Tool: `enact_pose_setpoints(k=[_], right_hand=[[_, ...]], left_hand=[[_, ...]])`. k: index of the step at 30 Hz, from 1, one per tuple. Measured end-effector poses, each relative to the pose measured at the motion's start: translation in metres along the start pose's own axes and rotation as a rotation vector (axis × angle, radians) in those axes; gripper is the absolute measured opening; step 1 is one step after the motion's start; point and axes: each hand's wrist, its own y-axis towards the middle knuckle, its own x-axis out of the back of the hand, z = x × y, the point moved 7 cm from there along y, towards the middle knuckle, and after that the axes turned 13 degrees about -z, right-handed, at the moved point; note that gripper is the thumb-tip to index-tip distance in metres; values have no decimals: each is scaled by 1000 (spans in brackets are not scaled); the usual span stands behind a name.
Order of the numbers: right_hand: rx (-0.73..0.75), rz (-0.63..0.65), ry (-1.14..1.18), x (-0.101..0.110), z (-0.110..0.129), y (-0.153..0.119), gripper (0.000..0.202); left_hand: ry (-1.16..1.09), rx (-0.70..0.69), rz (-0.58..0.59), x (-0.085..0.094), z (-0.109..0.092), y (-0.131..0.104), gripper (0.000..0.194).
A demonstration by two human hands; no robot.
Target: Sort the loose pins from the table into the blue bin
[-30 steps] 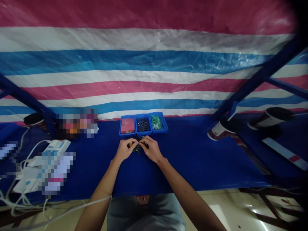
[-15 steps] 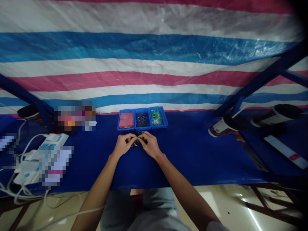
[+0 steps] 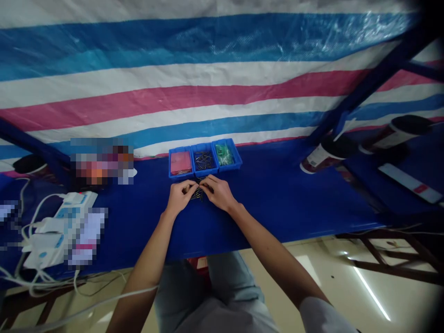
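Note:
My left hand and my right hand meet fingertip to fingertip above a small pile of dark screws on the blue table. Both are pinched closed; whatever lies between the fingertips is too small to make out. Just behind them three blue bins stand side by side: the left bin has pink-red pieces, the middle bin dark screws, and the right bin green and clear small bags.
On the left of the blue table lie a white power strip with cables and a blurred phone. Cups and a pale flat object are at the right. A striped sheet hangs behind.
The camera view has tilted and shifted, so the table and bins appear higher and slightly turned. My hands keep nearly the same pinched pose over the screws.

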Motion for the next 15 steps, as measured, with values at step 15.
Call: enact_pose_setpoints(k=[15], right_hand=[[-18, 25, 9, -5, -2, -3, 20]], left_hand=[[-7, -7, -33, 3, -5, 0, 28]])
